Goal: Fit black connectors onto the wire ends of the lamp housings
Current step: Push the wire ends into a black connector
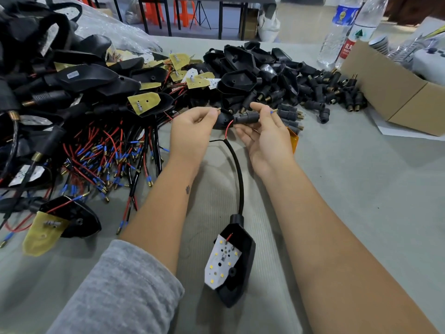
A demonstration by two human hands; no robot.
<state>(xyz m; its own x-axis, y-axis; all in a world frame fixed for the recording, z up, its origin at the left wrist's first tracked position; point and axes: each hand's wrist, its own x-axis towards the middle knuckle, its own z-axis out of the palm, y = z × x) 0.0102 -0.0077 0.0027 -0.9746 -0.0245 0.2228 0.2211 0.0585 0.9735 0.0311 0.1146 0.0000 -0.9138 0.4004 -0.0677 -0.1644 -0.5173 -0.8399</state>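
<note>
Two hands busy | left hand [192,131] pinched brass terminal [218,109] | right hand [262,138] gripped black connector [245,118] | risk: red wire [228,127] between hands could kink, terminal missing bore

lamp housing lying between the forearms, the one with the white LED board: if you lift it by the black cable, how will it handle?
The lamp housing would probably dangle and swing: its black cable already curves loosely across the table, so it looks floppy. The shell looks like thin plastic, likely light. The white LED board sits askew in the shell, so it may shift or drop out if tipped.
</note>
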